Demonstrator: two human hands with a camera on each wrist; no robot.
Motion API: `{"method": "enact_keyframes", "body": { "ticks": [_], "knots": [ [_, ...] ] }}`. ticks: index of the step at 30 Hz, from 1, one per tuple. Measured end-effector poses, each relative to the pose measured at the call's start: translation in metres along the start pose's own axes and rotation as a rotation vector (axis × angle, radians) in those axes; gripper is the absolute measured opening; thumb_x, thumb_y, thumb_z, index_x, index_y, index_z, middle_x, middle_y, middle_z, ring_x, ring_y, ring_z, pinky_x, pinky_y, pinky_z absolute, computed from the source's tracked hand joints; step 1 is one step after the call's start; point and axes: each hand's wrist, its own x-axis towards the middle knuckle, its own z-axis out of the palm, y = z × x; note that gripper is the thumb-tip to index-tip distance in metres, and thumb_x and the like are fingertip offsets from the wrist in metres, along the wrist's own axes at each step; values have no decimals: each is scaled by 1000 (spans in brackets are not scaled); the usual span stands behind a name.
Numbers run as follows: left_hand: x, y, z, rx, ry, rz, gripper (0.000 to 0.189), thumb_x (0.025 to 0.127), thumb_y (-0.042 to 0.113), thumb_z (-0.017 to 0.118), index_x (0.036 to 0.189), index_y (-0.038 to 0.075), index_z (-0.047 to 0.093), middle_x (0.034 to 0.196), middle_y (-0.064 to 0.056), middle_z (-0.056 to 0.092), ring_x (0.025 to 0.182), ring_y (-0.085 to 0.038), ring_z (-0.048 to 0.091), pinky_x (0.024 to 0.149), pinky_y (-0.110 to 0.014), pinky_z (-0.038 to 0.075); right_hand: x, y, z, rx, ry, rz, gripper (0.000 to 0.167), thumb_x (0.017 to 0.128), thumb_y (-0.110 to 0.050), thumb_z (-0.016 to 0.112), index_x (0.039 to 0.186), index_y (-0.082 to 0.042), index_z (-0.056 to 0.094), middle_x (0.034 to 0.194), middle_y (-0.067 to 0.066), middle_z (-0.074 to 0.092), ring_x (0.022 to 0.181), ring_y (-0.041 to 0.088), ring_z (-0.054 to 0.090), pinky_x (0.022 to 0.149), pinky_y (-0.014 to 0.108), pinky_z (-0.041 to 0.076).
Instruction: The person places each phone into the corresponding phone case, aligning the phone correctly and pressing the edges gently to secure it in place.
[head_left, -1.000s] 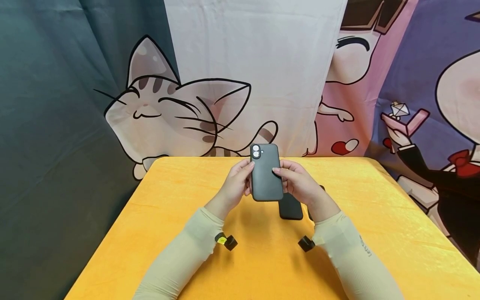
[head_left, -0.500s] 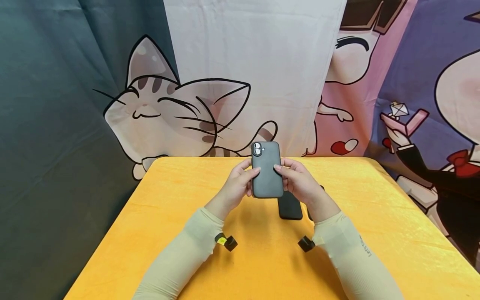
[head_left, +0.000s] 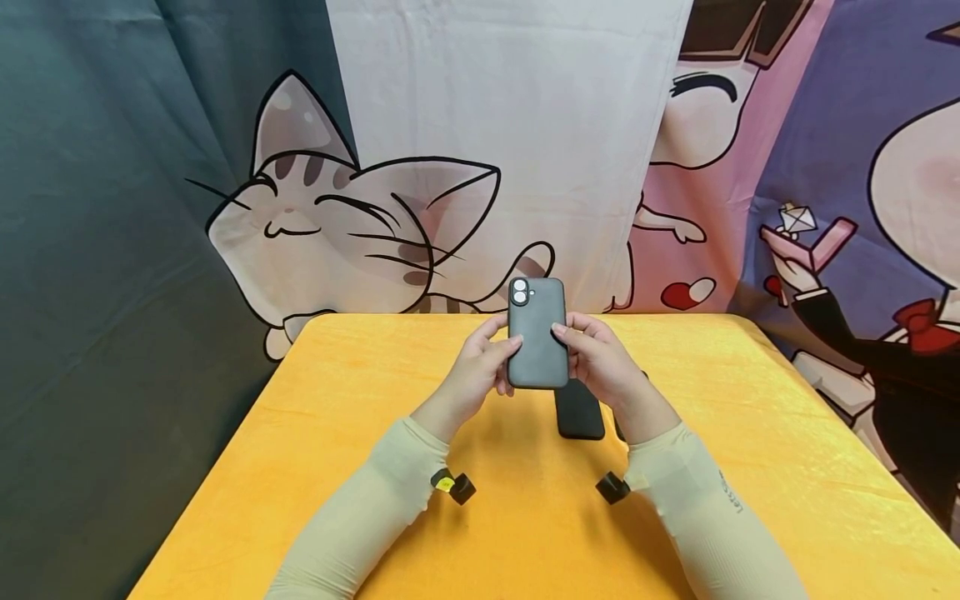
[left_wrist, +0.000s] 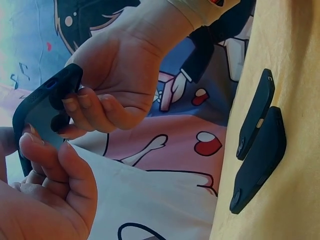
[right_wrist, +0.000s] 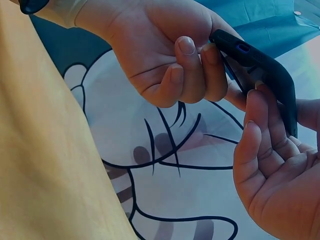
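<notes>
A smartphone in a dark grey case (head_left: 537, 333) is held upright above the table, its back with two camera lenses facing the head view. My left hand (head_left: 477, 362) grips its left edge, thumb on the back and fingers behind. My right hand (head_left: 597, 354) grips the right edge the same way. In the left wrist view the phone's bottom end (left_wrist: 50, 85) shows a port slot, and fingertips of both hands lie against its far face. The right wrist view shows that end (right_wrist: 243, 48) too, with curled fingers along the case's edge.
A black phone-shaped slab (head_left: 580, 412) lies on the yellow-covered table (head_left: 337, 433) below my right hand. Beside it is another dark slab (left_wrist: 257, 115), mostly hidden by my right wrist in the head view. A printed cartoon curtain (head_left: 510, 125) hangs behind the table.
The phone has moved slightly up and to the right in both hands. My left thumb has shifted a little further onto its back. The slabs on the table have not moved.
</notes>
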Motion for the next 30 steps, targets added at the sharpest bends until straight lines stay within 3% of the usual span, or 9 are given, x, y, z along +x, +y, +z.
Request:
{"method": "enact_keyframes", "body": {
  "ticks": [8, 16, 30],
  "knots": [
    [0, 1, 0, -27, 5, 14, 38, 107, 24, 49, 143, 10, 50, 65, 4, 67, 42, -10, 47, 49, -25, 47, 0, 1, 0, 16, -23, 8, 19, 109, -21, 50, 96, -16, 63, 72, -6, 64, 61, 8, 55, 61, 23, 54],
    [-1, 1, -2, -37, 3, 22, 34, 109, 22, 48, 136, 2, 51, 70, 5, 70, 43, -8, 49, 49, -22, 46, -1, -1, 2, 15, -36, 17, 19, 109, -21, 49, 98, -17, 64, 78, -6, 70, 64, 8, 62, 65, 25, 58],
    [-1, 3, -3, -34, -15, 12, 35, 110, 27, 48, 140, 9, 50, 71, 4, 71, 45, -10, 51, 53, -23, 48, -1, 0, 1, 31, -38, -8, 18, 109, -22, 50, 99, -17, 63, 74, -6, 66, 63, 8, 63, 63, 23, 57]
  ]
}}
